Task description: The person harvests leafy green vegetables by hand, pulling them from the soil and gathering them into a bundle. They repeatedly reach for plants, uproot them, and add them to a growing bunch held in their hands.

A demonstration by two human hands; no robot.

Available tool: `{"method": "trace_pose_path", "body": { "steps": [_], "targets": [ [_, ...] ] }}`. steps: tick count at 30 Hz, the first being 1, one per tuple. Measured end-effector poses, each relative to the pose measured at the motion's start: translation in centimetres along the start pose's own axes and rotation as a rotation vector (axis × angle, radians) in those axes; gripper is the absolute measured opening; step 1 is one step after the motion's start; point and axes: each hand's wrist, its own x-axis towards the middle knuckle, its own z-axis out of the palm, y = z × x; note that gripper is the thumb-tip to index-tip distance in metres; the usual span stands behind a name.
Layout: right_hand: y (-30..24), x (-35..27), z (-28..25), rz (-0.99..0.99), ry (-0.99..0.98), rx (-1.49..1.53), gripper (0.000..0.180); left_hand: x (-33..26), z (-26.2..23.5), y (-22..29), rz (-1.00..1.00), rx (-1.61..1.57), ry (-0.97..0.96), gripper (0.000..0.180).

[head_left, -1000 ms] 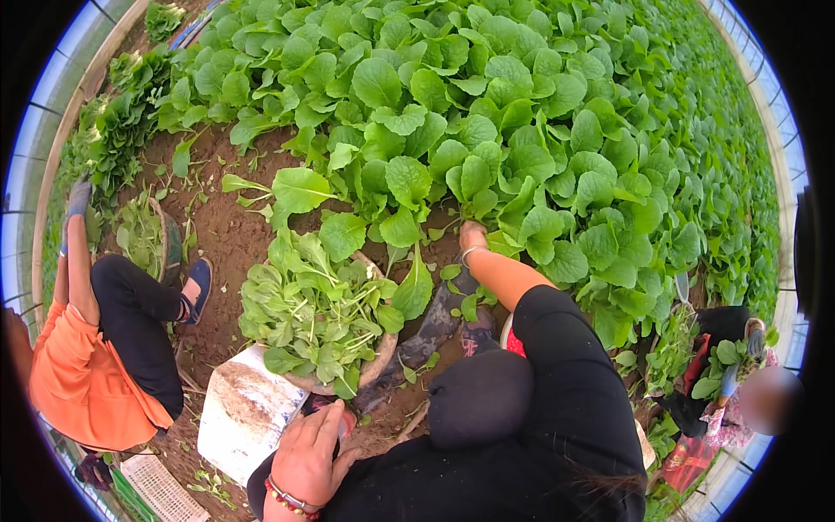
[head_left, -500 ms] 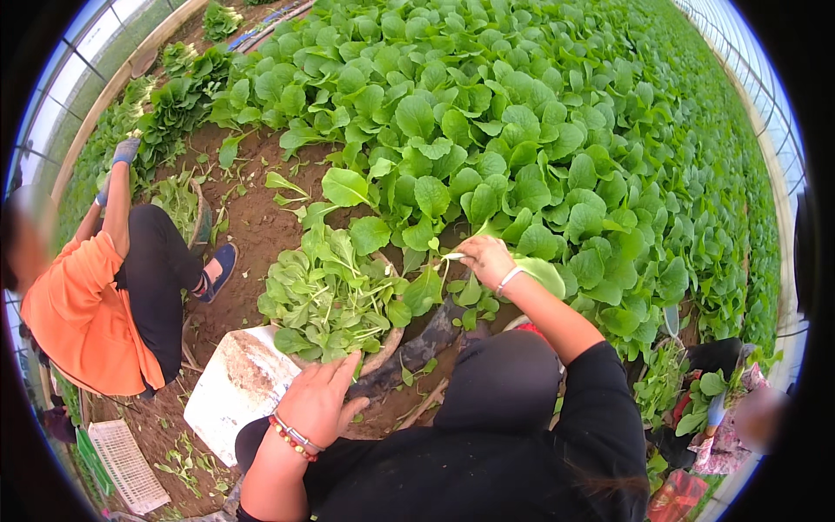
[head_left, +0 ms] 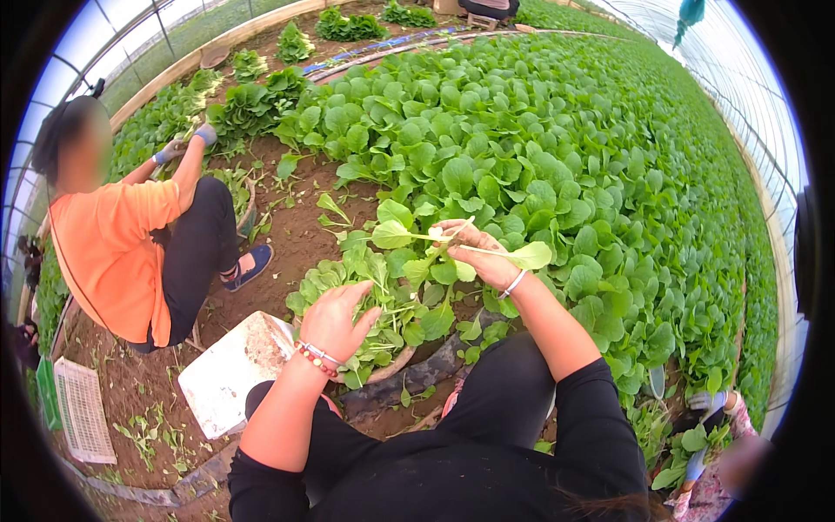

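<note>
My right hand [head_left: 481,252] is closed around a leafy green plant [head_left: 530,255], over the near edge of the growing bed. Pale stems run through its fingers, and leaves stick out on both sides. My left hand [head_left: 337,322] hovers above a heap of loose green leaves [head_left: 370,344], its fingers extended and thumb apart, with nothing seen in it. That heap fills a round basket [head_left: 393,365], whose rim shows on the near side. The bed of growing leafy greens [head_left: 557,174] stretches away beyond my right hand.
A dirty white box [head_left: 222,383] sits left of the basket. Farther left, a person in an orange top [head_left: 122,235] squats, handling greens. A pale plastic crate [head_left: 84,409] lies at the lower left. Another person's gloved hand [head_left: 696,439] is at the lower right. Bundled greens [head_left: 348,26] lie at the back.
The view has tilted up, showing more of the far end. My right hand has turned, with leaves now spread on both sides of it. My left hand remains over the leaf heap.
</note>
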Motion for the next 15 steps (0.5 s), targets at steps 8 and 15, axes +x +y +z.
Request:
{"method": "trace_pose_path", "body": {
  "steps": [8,15],
  "targets": [
    [-0.7,1.5,8.3,0.059,-0.182,0.291,0.039,0.5,0.3,-0.4,-0.030,-0.144,0.316,0.046],
    [0.7,1.5,11.2,-0.007,-0.166,0.419,0.042,-0.1,2.9,-1.3,-0.216,-0.749,0.121,0.032]
  ]
}}
